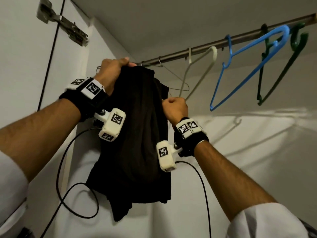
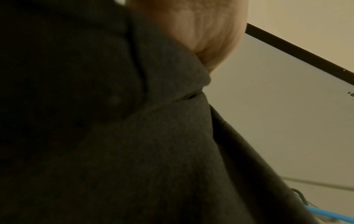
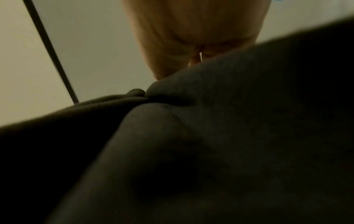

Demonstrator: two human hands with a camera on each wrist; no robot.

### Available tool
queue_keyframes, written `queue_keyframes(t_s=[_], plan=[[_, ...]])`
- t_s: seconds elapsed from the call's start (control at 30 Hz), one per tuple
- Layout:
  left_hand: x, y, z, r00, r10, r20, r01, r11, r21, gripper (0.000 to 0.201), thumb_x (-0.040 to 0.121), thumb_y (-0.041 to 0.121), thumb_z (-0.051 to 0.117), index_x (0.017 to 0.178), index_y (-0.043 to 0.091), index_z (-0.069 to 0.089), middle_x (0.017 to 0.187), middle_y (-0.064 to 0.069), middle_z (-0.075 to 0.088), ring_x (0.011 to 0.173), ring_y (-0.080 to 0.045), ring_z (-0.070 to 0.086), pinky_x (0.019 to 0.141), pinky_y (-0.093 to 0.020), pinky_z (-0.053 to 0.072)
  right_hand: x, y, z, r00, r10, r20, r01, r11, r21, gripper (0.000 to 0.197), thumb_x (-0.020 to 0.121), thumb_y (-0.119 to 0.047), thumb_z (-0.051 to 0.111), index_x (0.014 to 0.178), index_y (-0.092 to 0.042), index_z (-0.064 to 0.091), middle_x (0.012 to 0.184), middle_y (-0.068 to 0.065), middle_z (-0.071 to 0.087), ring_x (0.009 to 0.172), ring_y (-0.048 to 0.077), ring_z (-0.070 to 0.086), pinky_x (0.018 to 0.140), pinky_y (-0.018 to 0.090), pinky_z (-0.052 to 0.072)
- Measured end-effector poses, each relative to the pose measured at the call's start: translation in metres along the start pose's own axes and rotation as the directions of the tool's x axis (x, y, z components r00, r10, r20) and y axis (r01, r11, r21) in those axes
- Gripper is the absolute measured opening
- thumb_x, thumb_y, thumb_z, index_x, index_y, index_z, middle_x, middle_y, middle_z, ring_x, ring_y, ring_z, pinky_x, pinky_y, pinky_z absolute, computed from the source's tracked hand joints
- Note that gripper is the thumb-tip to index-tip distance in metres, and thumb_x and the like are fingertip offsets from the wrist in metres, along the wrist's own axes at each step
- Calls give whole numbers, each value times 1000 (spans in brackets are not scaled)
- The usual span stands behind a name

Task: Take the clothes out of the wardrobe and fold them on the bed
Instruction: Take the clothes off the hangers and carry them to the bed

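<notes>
Overhead, both hands, left (image 1: 111, 73) and right (image 1: 175, 109), grip a limp, bunched black garment (image 1: 137, 134).

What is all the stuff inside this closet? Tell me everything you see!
black garment: one, black, hanging bunched at the left end of the rail, held by both hands
rail: one, dark metal, running across the top of the wardrobe
wire hanger: one, thin grey, on the rail just right of the garment
cream hanger: one, off-white, on the rail
blue hanger: one, bright blue, on the rail
green hanger: one, dark green, farthest right on the rail
door hinge: one, metal, upper left
left hand: one, grips the garment's top
right hand: one, fist gripping the garment's right edge
wrist cameras: two, cream, with black cables
</notes>
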State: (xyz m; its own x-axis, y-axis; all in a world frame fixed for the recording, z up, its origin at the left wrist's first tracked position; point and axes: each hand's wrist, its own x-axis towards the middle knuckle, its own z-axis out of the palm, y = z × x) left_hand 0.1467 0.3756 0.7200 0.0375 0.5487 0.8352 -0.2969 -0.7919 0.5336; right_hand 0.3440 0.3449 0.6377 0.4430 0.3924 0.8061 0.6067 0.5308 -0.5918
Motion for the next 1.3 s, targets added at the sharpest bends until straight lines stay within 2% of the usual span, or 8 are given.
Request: queue_keyframes(t_s=[0.27,0.5,0.7,0.83,0.97,1.1,1.2,1.3], plan=[[3,-2,1,998,-9,-69,5,998,-59,31,100,21,55,91,3,79,87,-14,76,81,-23,73,84,-31,61,-55,45,-11,976,-213,55,220,954,-202,32,92,-25,66,64,-10,66,53,-3,59,59,18,61,61,24,40],[-3,1,5,994,-8,-105,3,999,-44,30,99,18,55,89,4,79,85,-10,77,78,-20,74,84,-30,61,-116,60,-40,947,-250,203,276,954,-113,23,80,-26,54,61,-12,59,55,5,59,55,21,59,57,35,49],[-7,4,9,991,-15,-131,12,1000,-26,28,99,17,55,87,5,78,76,-2,77,69,-13,72,80,-26,61,-148,75,-66,937,-243,253,279,953,-116,35,96,-24,69,63,-14,61,56,2,61,55,16,59,56,24,45],[-10,4,11,990,-17,-138,13,1000,-26,27,99,17,56,90,3,78,81,-5,78,76,-18,74,86,-30,60,-126,61,-82,933,-295,206,329,932,-154,33,95,-33,67,65,-21,67,59,-8,65,59,8,63,62,33,51],[-14,3,11,991,-31,-131,29,999,-16,29,98,20,57,87,5,79,90,-10,79,93,-27,75,92,-36,59,-90,22,-80,969,-243,55,249,946,-206,33,94,-58,61,101,-28,72,89,-14,71,86,6,67,80,33,55],[-17,3,11,990,-37,-137,35,999,-17,29,98,21,58,85,8,80,89,-8,79,93,-24,75,95,-35,58,-55,-4,-58,994,-93,50,103,966,-238,68,91,-68,57,139,-19,54,125,1,67,116,26,63,101,43,51],[-23,8,15,989,-10,-147,12,1000,13,27,102,21,55,91,9,78,69,6,75,65,-2,71,68,-12,55,-29,-5,-36,988,58,140,-26,975,-222,78,82,-79,54,124,-13,61,116,7,71,106,32,68,89,43,55],[-26,10,17,988,27,-155,-15,997,77,29,103,21,53,95,7,77,71,6,72,51,5,64,51,-6,44,-20,4,-18,978,52,204,-35,996,-88,41,88,-62,64,87,-21,68,85,2,71,84,27,69,74,38,53]])
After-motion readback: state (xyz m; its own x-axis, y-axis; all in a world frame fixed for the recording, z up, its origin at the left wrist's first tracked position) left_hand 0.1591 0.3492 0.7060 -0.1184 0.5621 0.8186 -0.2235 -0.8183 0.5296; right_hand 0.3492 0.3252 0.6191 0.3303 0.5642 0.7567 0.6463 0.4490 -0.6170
